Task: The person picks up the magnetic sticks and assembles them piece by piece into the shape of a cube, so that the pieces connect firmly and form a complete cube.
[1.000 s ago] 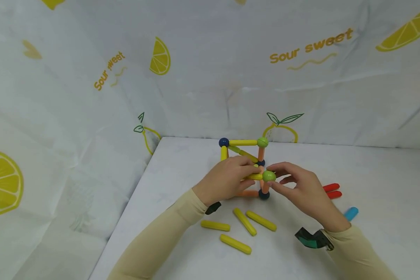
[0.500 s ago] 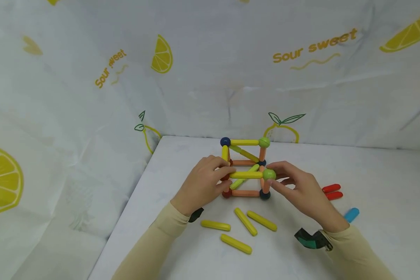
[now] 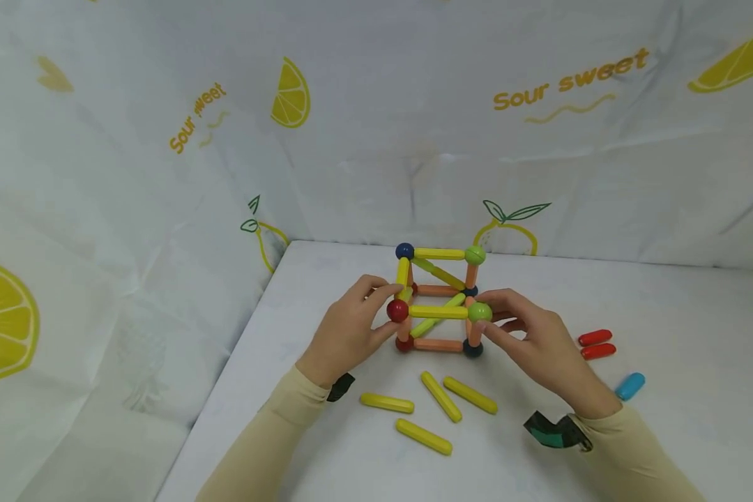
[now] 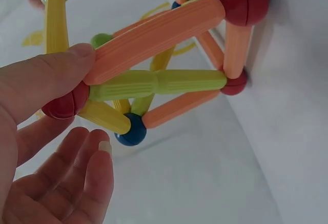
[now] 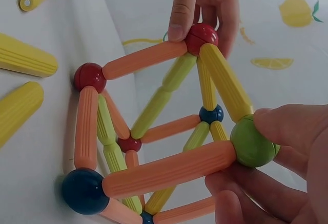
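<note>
A cube-like frame of magnetic sticks and balls stands on the white table. My left hand [image 3: 345,331] pinches the red ball [image 3: 398,311] at its upper front left corner; in the left wrist view the thumb [image 4: 77,60] lies over the ball by an orange stick [image 4: 159,39]. My right hand [image 3: 542,341] holds the green ball [image 3: 480,312] at the upper front right corner between thumb and fingers. A yellow stick [image 3: 439,312] joins these two balls. Orange sticks [image 3: 439,345] form the base, and light green sticks [image 5: 151,114] run diagonally. Other left fingers are free of the frame.
Several loose yellow sticks [image 3: 423,436] lie in front of the frame. To the right are two red sticks [image 3: 595,338] and a blue stick [image 3: 630,385]. A white cloth [image 3: 376,139] with lemon prints hangs behind the table.
My left hand has moved left along the front yellow stick to the red corner ball, uncovering the stick. My right hand has stayed at the green ball.
</note>
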`<state>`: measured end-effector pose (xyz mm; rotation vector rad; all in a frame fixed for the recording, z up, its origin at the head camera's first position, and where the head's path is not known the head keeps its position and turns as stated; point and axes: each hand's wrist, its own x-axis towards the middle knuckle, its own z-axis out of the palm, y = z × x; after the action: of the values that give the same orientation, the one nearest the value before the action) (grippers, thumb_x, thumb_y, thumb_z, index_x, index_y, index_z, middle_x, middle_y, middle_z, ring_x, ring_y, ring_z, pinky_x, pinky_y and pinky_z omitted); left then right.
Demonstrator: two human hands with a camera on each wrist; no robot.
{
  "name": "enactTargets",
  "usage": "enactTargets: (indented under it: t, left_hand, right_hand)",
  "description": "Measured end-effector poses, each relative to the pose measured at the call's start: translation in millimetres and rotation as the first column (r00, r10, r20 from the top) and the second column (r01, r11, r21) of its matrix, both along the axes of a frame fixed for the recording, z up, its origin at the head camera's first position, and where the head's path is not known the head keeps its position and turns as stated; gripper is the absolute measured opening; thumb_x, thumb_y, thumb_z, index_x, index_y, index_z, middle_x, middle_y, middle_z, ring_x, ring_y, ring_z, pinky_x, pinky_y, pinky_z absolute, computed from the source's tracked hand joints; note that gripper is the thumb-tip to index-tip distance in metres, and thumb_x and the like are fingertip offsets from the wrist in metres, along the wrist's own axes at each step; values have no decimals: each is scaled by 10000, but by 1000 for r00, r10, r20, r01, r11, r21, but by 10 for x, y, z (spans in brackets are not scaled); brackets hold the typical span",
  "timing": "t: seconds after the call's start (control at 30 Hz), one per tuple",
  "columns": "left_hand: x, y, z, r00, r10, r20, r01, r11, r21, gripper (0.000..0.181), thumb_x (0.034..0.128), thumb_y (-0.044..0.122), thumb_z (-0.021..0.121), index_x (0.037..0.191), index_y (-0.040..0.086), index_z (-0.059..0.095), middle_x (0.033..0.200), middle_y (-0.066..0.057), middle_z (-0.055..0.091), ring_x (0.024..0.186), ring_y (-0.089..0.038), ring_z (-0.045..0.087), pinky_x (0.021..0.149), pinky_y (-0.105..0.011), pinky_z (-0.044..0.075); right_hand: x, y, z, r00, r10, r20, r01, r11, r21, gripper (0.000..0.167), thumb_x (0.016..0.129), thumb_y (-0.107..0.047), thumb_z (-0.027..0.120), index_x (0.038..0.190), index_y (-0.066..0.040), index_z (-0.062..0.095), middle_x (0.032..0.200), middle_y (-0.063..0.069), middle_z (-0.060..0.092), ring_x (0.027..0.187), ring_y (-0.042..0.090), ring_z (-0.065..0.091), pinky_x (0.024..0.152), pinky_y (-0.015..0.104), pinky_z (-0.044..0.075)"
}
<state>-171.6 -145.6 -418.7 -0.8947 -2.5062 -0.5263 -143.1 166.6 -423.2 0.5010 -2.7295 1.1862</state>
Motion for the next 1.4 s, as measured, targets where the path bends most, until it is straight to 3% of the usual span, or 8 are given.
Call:
enactTargets:
  t: [0.23, 0.47, 0.63, 0.83, 1.03, 1.13, 1.23, 1.4]
  left_hand:
    - [-42, -47, 8, 1000, 31, 5, -31, 999, 32, 538, 875, 216, 932, 1351, 106, 708, 1236, -54, 663, 863, -163, 704, 745, -285, 640]
    - [-69, -43, 5, 1000, 19, 10, -19, 1000, 14, 558, 903, 229, 906, 1397, 97, 680, 1244, -57, 672, 897, -162, 730, 779, -274, 648]
    - [-79, -37, 0, 1000, 17, 16, -17, 1000, 3, 616, 909, 266, 903, 1441, 96, 642, 1281, -65, 668, 909, -169, 729, 794, -281, 651]
    - [119, -159, -10, 999, 47, 8, -47, 998, 35, 822, 911, 390, 890, 1585, 131, 496, 1396, -78, 623, 1074, -180, 719, 853, -284, 651]
    - [403, -333, -76, 996, -87, 8, 86, 995, 42, 462, 926, 297, 880, 1323, 129, 713, 1165, -3, 733, 1011, -129, 712, 854, -269, 640]
    - [492, -371, -204, 969, -167, 179, 177, 983, -40, 314, 952, 323, 857, 1209, 161, 779, 1078, 39, 748, 944, -105, 708, 854, -221, 619]
    - [520, -381, -366, 911, -182, 369, 235, 966, -105, 297, 976, 384, 825, 1200, 192, 795, 1077, 65, 739, 923, -87, 691, 840, -170, 578]
    - [489, -340, -502, 845, -164, 509, 276, 949, -153, 294, 981, 410, 813, 1219, 240, 793, 1084, 137, 711, 907, 4, 637, 829, -140, 543]
  right_hand:
    - [-28, -73, 7, 1000, -8, 0, 8, 1000, -4, 405, 1020, -218, 776, 1402, -189, 645, 1181, -12, 765, 1089, 207, 722, 893, 235, 605]
    - [-45, -59, 42, 1000, -24, 7, 24, 1000, 7, 398, 1029, -230, 765, 1405, -207, 637, 1192, 12, 774, 1102, 230, 729, 920, 415, 640]
    - [-56, -34, 56, 1000, -29, 5, 29, 1000, 10, 393, 1035, -236, 757, 1407, -207, 633, 1191, 20, 779, 1093, 232, 736, 917, 407, 642]
    - [10, 13, 64, 998, -40, 48, 39, 999, 17, 479, 1054, -318, 730, 1492, -194, 583, 1242, 43, 775, 1106, 238, 742, 910, 268, 607]
    - [83, 303, 90, 995, -93, 40, 90, 993, 81, 446, 1082, -354, 678, 1486, -183, 598, 1320, 79, 758, 1140, 276, 738, 916, 320, 613]
    - [94, 626, 50, 993, -119, 24, 115, 983, 142, 370, 1066, -300, 709, 1410, -169, 667, 1274, 86, 771, 1071, 295, 751, 833, 257, 609]
    - [105, 1014, -32, 987, -148, 60, 132, 968, 213, 326, 1045, -268, 741, 1349, -153, 712, 1212, 97, 781, 1016, 324, 761, 733, 211, 577]
    - [142, 1529, -178, 964, -197, 177, 133, 938, 319, 350, 1012, -224, 764, 1336, -97, 726, 1297, 249, 722, 1024, 409, 750, 781, 483, 636]
